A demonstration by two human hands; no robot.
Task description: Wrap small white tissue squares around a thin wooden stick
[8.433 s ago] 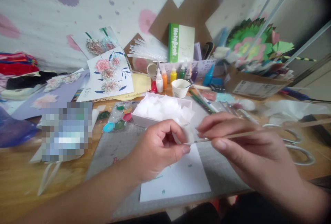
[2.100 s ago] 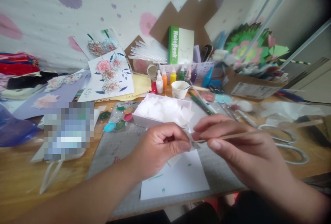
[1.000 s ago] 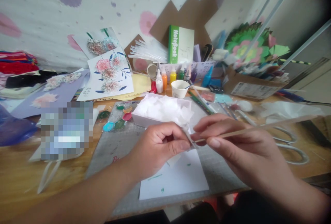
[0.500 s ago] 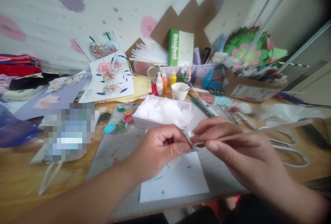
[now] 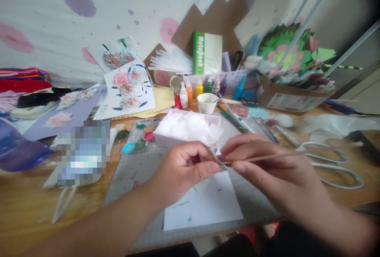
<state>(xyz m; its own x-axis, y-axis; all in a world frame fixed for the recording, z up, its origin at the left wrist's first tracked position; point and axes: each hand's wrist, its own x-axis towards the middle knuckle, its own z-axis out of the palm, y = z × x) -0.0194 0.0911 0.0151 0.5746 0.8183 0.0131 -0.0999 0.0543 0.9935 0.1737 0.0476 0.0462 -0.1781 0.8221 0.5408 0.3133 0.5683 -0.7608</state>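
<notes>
My left hand (image 5: 190, 172) pinches a small piece of thin white paper (image 5: 214, 155) between thumb and fingers. In my right hand (image 5: 267, 166) is a thin wooden stick (image 5: 276, 155), gripped between thumb and fingers, its tip touching the paper at my left fingertips. Below both hands lies a white sheet (image 5: 204, 209) with a few green marks, resting on a grey cutting mat (image 5: 127, 193). Just behind my hands stands a white box (image 5: 166, 140) filled with white paper pieces (image 5: 190, 126).
Paint bottles (image 5: 199, 90) and a paper cup (image 5: 207, 104) stand behind the box. Blobs of paint (image 5: 139, 144) sit to its left. Scissors (image 5: 338, 174) lie to the right, beside pencils (image 5: 233, 118). A cardboard box (image 5: 291, 97) of tools is at the back right.
My hands stay together at almost the same spot, the stick's tip still at the paper. The whole view has shifted slightly, with the tabletop appearing a little further right.
</notes>
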